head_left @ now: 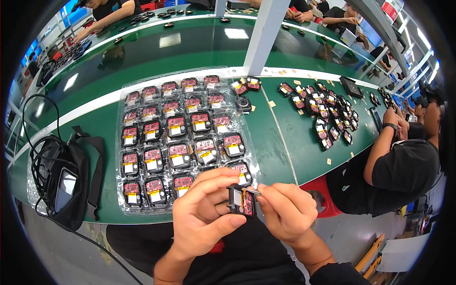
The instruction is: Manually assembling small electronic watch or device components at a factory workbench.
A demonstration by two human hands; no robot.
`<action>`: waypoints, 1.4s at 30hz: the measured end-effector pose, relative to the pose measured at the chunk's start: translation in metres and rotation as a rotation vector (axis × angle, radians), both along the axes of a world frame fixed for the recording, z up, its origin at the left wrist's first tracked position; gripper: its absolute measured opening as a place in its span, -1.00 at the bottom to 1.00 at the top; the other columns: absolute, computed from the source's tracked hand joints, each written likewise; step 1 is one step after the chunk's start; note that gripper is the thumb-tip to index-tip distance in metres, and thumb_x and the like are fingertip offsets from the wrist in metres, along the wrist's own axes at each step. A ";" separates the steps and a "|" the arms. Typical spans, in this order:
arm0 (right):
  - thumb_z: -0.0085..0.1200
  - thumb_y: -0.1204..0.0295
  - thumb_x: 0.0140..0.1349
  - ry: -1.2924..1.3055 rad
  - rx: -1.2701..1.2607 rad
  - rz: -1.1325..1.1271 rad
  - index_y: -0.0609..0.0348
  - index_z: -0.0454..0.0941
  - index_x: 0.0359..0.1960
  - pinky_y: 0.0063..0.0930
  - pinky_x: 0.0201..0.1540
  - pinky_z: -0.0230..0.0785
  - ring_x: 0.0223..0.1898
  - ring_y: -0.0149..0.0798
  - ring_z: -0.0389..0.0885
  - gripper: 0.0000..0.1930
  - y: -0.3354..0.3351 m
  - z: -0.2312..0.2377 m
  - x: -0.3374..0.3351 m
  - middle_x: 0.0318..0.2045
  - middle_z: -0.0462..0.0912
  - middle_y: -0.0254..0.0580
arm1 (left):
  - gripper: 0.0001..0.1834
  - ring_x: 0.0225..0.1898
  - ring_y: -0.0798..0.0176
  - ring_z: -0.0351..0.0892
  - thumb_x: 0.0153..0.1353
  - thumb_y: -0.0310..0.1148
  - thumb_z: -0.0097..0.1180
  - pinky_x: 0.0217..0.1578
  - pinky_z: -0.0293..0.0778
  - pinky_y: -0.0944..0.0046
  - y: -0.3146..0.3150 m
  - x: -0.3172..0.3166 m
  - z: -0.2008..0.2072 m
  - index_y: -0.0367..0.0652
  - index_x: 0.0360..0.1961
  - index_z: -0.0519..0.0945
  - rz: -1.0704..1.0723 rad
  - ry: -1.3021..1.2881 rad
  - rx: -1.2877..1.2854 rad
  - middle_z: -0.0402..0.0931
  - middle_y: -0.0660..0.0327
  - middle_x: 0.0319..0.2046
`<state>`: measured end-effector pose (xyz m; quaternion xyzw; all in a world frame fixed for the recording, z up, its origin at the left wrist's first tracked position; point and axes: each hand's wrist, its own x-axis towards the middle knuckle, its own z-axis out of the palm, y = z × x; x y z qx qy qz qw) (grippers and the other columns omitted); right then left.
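My left hand (199, 221) holds a small black watch case (248, 203), tilted, between thumb and fingers. A red circuit board and a white block show inside the case. Pinched in my right hand (289, 211) are what look like metal tweezers (252, 191), their tip at the upper part of the open case. Just beyond my hands lies a clear plastic tray (142, 209) with rows of similar open cases, showing red boards, yellow tape and white blocks. My left hand covers part of its near right corner.
A black bag (59, 190) with cables and a phone lies on the left of the green table (270, 137). Loose cases (327, 107) are heaped to the right, near a black box (350, 87). A metal post (263, 38) rises beyond the tray. A co-worker (399, 161) sits at right.
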<state>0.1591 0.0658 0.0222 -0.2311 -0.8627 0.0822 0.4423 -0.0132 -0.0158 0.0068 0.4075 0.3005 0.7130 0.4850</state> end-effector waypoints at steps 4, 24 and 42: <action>0.41 0.60 -0.05 0.002 0.090 -0.012 0.29 0.71 -0.23 -0.50 -0.62 0.30 -0.65 -0.38 0.45 -0.71 -0.003 -0.005 0.002 -0.44 0.61 -0.26 | -0.38 0.21 -0.03 0.49 0.09 -0.66 0.39 0.07 0.64 0.11 -0.002 0.002 -0.002 -0.50 0.19 0.44 -0.005 -0.055 -0.025 0.26 -0.11 0.27; 0.41 0.62 -0.04 0.015 0.017 0.074 0.30 0.71 -0.21 -0.53 -0.61 0.37 -0.61 -0.39 0.55 -0.71 -0.004 -0.003 0.010 -0.45 0.62 -0.29 | -0.40 0.12 -0.05 0.57 0.08 -0.76 0.34 0.11 0.63 0.08 -0.005 0.008 0.001 -0.58 0.19 0.44 0.031 0.014 -0.003 0.25 -0.13 0.28; 0.42 0.63 -0.06 0.032 -0.072 0.133 0.28 0.71 -0.28 -0.51 -0.62 0.37 -0.60 -0.36 0.58 -0.74 0.008 0.003 0.017 -0.48 0.62 -0.27 | -0.40 0.18 0.07 0.52 0.11 -0.67 0.34 0.20 0.53 0.12 0.002 0.009 -0.001 -0.56 0.19 0.44 0.019 0.026 -0.012 0.25 -0.10 0.27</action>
